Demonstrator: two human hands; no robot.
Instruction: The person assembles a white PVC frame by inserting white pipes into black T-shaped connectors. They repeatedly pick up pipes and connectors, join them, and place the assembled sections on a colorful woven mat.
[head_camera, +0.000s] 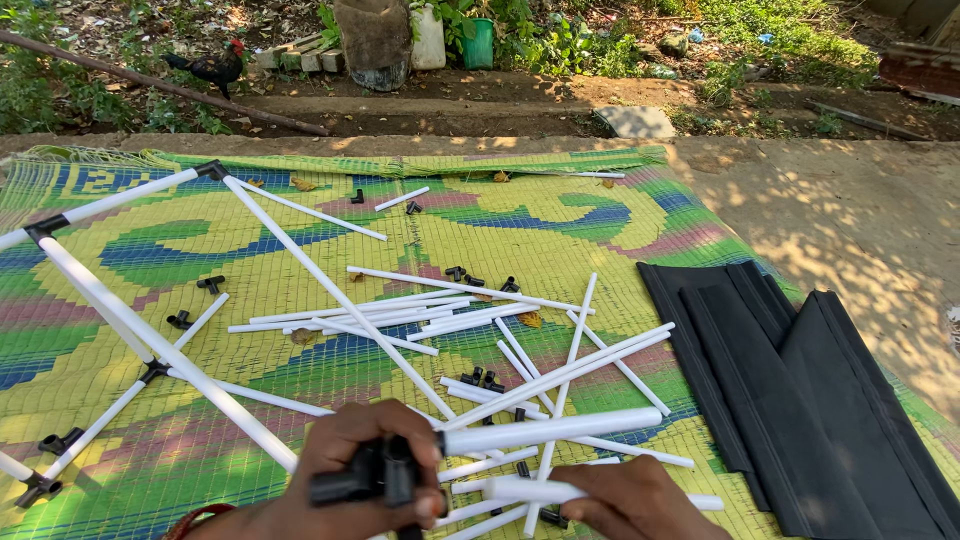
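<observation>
Gripping a black plastic connector (375, 472) in our left hand (340, 480), fingers clenched around it, we see a smooth white tube (550, 430) seated in its socket, pointing right. Our right hand (625, 500) curls over another white tube (530, 490). Farther off, loose tubes (400, 315) litter the woven mat (500, 220).

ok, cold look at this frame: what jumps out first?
The bright green patterned mat, strewn with loose white tubes across its middle. Bottom centre, the left hand grips a black connector with a white tube in it; the right hand holds another tube. Folded black fabric lies at right.
</observation>
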